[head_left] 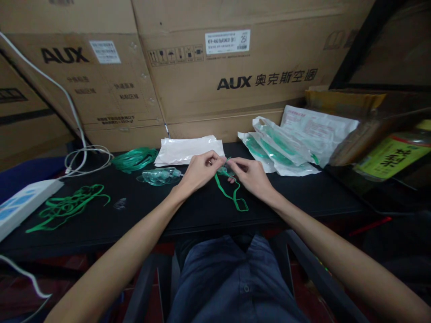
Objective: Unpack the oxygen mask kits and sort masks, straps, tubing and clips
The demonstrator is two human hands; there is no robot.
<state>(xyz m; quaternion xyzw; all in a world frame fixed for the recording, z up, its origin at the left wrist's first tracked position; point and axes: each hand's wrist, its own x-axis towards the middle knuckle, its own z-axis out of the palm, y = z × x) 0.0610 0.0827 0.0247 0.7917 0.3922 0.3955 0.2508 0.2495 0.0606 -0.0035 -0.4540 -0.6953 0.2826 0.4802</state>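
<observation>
My left hand (pixel 201 170) and my right hand (pixel 249 176) meet over the middle of the black table (pixel 188 211), both pinched on a small clear mask piece (pixel 225 170). A green elastic strap (pixel 232 193) hangs from it and loops down onto the table toward me. Another clear mask (pixel 158 176) lies just left of my left hand.
A pile of green straps (pixel 67 206) and a coil of green tubing (pixel 134 159) lie at the left, near a white power strip (pixel 23 202). Flat white bags (pixel 188 150) and sealed mask packets (pixel 283 148) sit at the back. Cardboard boxes (pixel 235 67) wall the rear.
</observation>
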